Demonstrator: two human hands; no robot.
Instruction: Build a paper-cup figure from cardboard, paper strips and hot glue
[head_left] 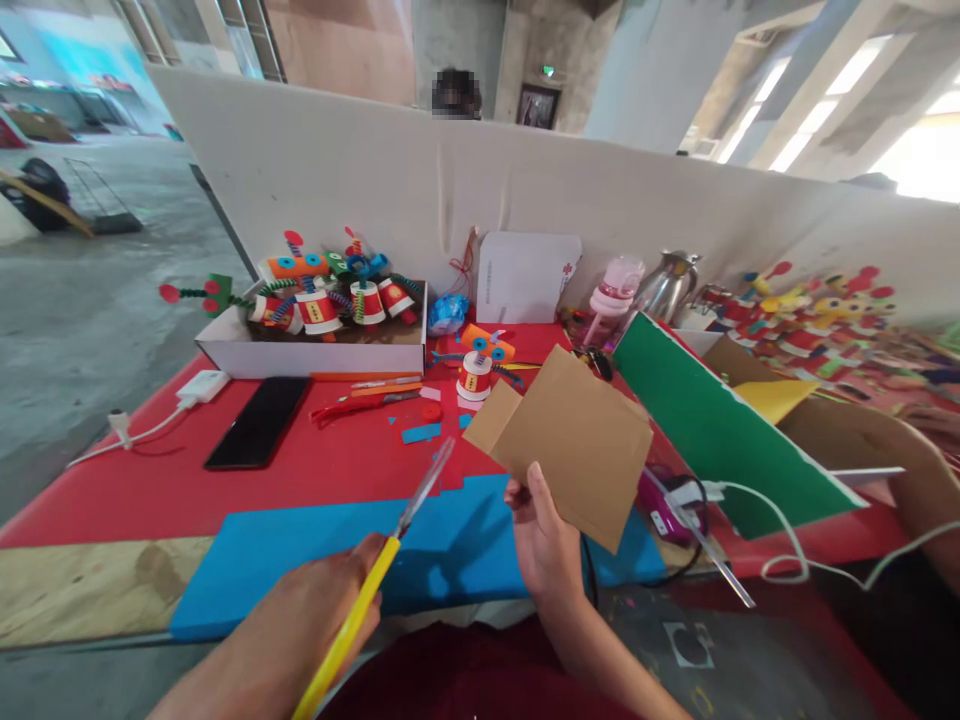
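Note:
My left hand (319, 595) is closed around a pair of scissors with a long yellow handle (352, 620); their metal blades (426, 488) point up and away over the table. My right hand (546, 540) pinches a piece of brown cardboard (574, 445) at its lower left edge, thumb on top. The cardboard is creased, with a smaller flap (491, 420) on its left side. It hangs above a blue sheet (442, 555), apart from the scissors. Just behind it stands a small paper-cup robot figure (476, 375) with an orange head.
At the left lie a black phone (259, 422) and a white charger (205, 387). A white box (315, 358) holds several cup figures. Pens, a red cutter (360, 405) and blue scraps (421, 433) lie mid-table. At right are a green board (727, 430), a purple socket block (667, 508) and cables.

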